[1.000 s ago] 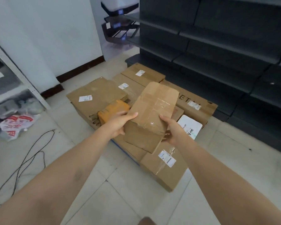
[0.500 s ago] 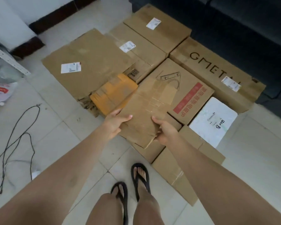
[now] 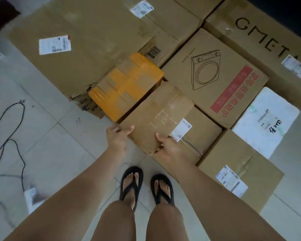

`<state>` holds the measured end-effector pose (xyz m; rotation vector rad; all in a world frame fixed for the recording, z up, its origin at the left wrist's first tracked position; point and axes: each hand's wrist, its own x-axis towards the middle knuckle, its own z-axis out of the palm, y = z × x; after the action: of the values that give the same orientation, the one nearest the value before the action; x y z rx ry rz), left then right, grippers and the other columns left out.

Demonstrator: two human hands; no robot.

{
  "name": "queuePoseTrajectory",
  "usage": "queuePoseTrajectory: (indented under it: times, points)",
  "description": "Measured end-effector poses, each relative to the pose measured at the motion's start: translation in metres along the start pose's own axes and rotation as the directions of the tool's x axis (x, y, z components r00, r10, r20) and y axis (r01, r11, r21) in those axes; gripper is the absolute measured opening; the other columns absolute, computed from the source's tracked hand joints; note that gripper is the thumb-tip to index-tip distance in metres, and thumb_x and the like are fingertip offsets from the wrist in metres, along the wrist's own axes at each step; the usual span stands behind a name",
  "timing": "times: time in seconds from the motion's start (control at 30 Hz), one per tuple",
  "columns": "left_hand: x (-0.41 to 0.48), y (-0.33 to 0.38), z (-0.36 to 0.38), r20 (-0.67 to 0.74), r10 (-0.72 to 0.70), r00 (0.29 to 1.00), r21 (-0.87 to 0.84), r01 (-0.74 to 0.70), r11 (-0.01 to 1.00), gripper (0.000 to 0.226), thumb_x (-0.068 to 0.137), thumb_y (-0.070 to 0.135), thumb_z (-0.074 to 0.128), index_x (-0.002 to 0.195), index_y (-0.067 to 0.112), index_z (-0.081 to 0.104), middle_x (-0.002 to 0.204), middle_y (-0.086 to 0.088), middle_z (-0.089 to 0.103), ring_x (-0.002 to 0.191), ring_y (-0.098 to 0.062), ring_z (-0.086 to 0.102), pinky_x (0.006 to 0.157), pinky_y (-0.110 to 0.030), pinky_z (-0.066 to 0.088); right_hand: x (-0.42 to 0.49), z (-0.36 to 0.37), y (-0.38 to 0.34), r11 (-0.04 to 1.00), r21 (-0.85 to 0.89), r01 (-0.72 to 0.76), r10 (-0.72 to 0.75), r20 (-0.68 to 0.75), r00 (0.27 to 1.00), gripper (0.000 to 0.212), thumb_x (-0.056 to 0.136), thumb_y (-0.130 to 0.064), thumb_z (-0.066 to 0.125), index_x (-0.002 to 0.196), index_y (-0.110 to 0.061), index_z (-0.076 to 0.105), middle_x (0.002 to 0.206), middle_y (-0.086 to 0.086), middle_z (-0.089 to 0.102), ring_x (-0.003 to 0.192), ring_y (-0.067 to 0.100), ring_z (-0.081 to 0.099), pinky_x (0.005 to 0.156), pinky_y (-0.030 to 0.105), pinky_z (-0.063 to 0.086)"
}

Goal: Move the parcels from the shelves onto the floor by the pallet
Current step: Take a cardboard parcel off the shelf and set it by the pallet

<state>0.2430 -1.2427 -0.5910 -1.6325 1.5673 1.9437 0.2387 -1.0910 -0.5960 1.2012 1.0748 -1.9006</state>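
A brown taped cardboard parcel (image 3: pixel 156 117) lies low over the stack of boxes, right beside an orange-taped box (image 3: pixel 125 86). My left hand (image 3: pixel 117 138) grips its near left corner. My right hand (image 3: pixel 167 145) holds its near right corner, fingers under the edge. The parcel covers part of a labelled box (image 3: pixel 202 134) beneath it; whether it rests fully on that box I cannot tell. Around it lie a box printed with a washing machine (image 3: pixel 215 79), a white padded parcel (image 3: pixel 266 120) and a GMETAL box (image 3: pixel 268 37).
Tiled floor (image 3: pixel 47 146) spreads to the left, with a black cable (image 3: pixel 5 136) curling over it. My feet in black sandals (image 3: pixel 130 185) stand just before the boxes. Another labelled box (image 3: pixel 240 171) sits at the right; a large flat box (image 3: pixel 73 37) fills the upper left.
Both hands have lowered the parcel from chest height down beside the orange-taped box, and my view has tilted steeply down toward the floor and my feet.
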Motion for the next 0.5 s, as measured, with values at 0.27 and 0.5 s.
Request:
queuePoseTrajectory:
  times: [0.27,0.5]
  points:
    - [0.034,0.006,-0.005,0.042,-0.057,0.997,0.066,0.054,0.996,0.083,0.077,0.011,0.077,0.145,0.008,0.029,0.140,-0.018,0.048,0.126,-0.035,0.049,0.109,-0.049,0.037,0.018,0.014,-0.010,0.979,-0.196,-0.062,0.059,-0.020,0.998,0.036,0.090,-0.005,0.062,0.125,-0.010,0.053,0.120,0.006,0.063,0.095,0.019,0.062,0.073,0.042,0.054]
    - [-0.005,0.040,-0.003,-0.072,-0.052,0.996,0.270,0.069,0.960,0.082,0.087,0.023,0.070,0.149,0.006,0.018,0.139,-0.015,0.043,0.129,-0.036,0.043,0.107,-0.044,0.038,-0.019,0.017,-0.042,0.856,-0.511,-0.075,0.007,-0.135,0.991,0.047,0.085,-0.022,0.071,0.126,-0.010,0.053,0.127,0.005,0.052,0.122,0.024,0.048,0.089,0.041,0.045]
